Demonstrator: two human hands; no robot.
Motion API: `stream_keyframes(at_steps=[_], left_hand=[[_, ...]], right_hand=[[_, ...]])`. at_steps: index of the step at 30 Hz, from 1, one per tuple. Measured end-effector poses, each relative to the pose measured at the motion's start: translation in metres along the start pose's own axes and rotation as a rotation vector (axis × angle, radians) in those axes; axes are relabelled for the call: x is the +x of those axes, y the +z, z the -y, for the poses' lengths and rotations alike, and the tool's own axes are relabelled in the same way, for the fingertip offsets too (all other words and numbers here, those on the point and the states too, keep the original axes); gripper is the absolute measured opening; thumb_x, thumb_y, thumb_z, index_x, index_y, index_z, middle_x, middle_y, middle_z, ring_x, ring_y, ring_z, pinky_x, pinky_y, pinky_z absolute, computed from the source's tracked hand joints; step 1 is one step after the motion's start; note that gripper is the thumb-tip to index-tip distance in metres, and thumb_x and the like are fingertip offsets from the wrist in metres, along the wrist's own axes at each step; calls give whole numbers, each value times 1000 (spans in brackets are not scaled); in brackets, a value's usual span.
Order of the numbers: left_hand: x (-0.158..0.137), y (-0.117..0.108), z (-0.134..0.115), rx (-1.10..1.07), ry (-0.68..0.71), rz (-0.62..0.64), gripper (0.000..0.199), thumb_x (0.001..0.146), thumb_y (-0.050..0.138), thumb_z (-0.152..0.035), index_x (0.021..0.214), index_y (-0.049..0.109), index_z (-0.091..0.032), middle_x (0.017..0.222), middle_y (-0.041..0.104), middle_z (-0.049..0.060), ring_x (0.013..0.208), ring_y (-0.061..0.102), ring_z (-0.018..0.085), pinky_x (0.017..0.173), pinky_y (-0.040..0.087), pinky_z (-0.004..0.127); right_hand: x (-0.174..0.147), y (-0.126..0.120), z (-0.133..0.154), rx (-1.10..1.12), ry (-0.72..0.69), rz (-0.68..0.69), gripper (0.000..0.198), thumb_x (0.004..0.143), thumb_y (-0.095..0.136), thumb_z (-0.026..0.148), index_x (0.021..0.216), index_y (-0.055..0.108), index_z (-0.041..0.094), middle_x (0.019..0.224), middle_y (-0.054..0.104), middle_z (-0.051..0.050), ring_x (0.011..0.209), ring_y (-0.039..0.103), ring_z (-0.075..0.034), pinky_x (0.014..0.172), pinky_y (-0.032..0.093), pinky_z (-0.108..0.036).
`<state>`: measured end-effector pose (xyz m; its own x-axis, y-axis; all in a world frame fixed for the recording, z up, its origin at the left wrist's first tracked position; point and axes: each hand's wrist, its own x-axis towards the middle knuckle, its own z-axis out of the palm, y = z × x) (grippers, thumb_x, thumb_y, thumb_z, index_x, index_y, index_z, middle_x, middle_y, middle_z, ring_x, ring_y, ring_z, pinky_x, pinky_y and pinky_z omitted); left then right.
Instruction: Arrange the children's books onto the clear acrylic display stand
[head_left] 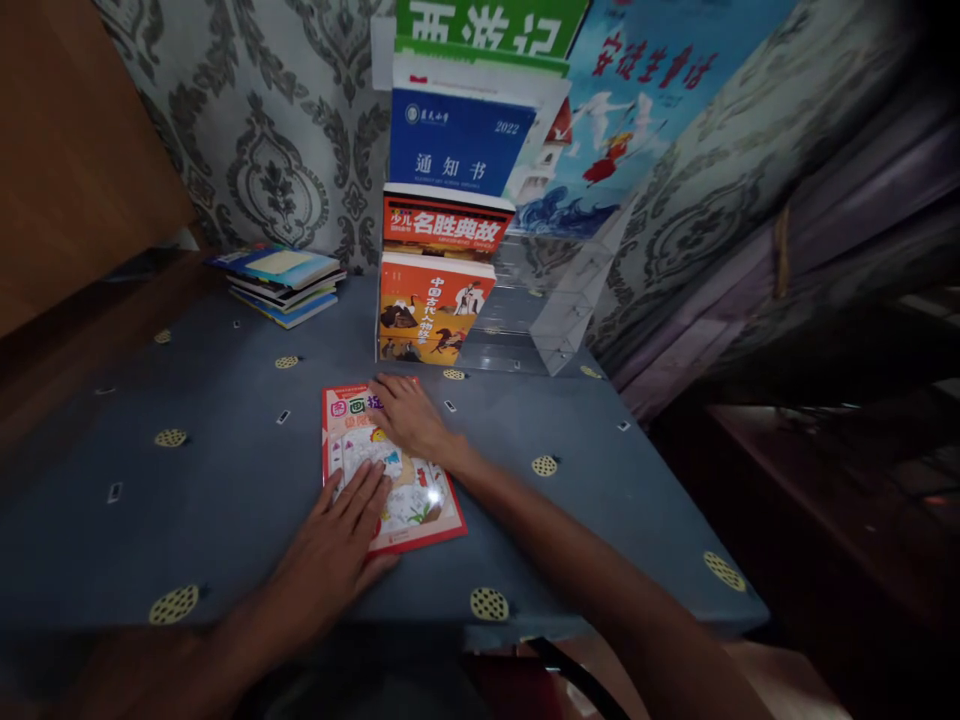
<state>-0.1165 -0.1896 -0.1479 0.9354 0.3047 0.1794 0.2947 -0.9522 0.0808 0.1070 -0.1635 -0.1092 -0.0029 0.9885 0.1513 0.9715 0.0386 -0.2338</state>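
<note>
A red-bordered picture book [420,500] lies shut on the table, its cover showing coloured Chinese letters and small cartoon drawings. My left hand [349,525] rests on the cover's lower left with the fingers stretched out. Across the upper right of the same book lies my right hand [411,418], flat, fingers extended towards the top edge. Part of the title is hidden under it. Neither hand grips anything. Just beyond the book stands a clear tiered book rack [559,335], with an orange book [435,310] in its lowest step.
Higher on the rack are a red book [446,222], a blue booklet [459,140], a green book [487,25] and a light-blue book [622,110]. A stack of books [281,285] lies at the back left. The blue tablecloth [240,480] has a pineapple print. A patterned curtain [277,150] hangs behind.
</note>
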Motion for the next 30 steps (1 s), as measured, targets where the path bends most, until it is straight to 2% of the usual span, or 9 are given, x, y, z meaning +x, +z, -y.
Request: stream_keyframes(at_steps=[5, 10, 14, 18, 21, 26, 30], left_hand=[[1, -5, -2, -21, -4, -2, 72, 101, 28, -61, 159, 27, -17, 162, 33, 13, 151, 29, 29, 123, 24, 51], [2, -10, -4, -39, -8, 4, 71, 101, 27, -61, 157, 30, -17, 162, 34, 13, 151, 30, 28, 124, 22, 51], [3, -15, 1, -89, -11, 43, 70, 100, 31, -61, 156, 32, -20, 163, 32, 11, 152, 29, 26, 124, 24, 48], [11, -17, 22, -113, -104, 19, 64, 102, 30, -58, 152, 40, -19, 163, 33, 11, 152, 29, 27, 122, 29, 49], [21, -14, 43, -91, -188, -33, 66, 102, 30, -58, 150, 41, -15, 163, 32, 16, 152, 28, 30, 121, 31, 50], [36, -9, 73, -105, -170, -63, 66, 103, 26, -56, 150, 39, -11, 163, 33, 18, 153, 25, 28, 121, 34, 47], [43, -11, 96, -116, -177, -75, 59, 103, 27, -50, 146, 44, -12, 159, 40, 17, 149, 34, 28, 119, 36, 48]], right_hand=[[-38, -1, -9, 5, 99, -13, 52, 105, 39, 36, 150, 44, 11, 159, 38, -18, 151, 30, -28, 121, 28, -50], [-76, 0, 5, 7, 122, -15, 53, 104, 41, 36, 150, 44, 12, 160, 36, -19, 151, 29, -30, 122, 29, -52], [-95, 2, 10, 32, 127, -41, 51, 103, 43, 36, 149, 47, 13, 160, 36, -20, 151, 29, -32, 120, 32, -53], [-99, 2, 9, 88, 149, -86, 48, 101, 48, 35, 144, 53, 14, 158, 37, -22, 150, 30, -36, 118, 33, -57], [-100, 3, 8, 190, 117, -137, 45, 101, 47, 32, 141, 54, 14, 157, 38, -21, 148, 33, -34, 117, 35, -57], [-105, 5, 12, 380, 109, -210, 44, 101, 42, 32, 141, 53, 17, 155, 42, -18, 146, 37, -29, 116, 38, -52], [-105, 2, 12, 426, 93, -219, 40, 101, 42, 29, 137, 56, 20, 149, 50, -15, 138, 46, -25, 113, 41, -48]])
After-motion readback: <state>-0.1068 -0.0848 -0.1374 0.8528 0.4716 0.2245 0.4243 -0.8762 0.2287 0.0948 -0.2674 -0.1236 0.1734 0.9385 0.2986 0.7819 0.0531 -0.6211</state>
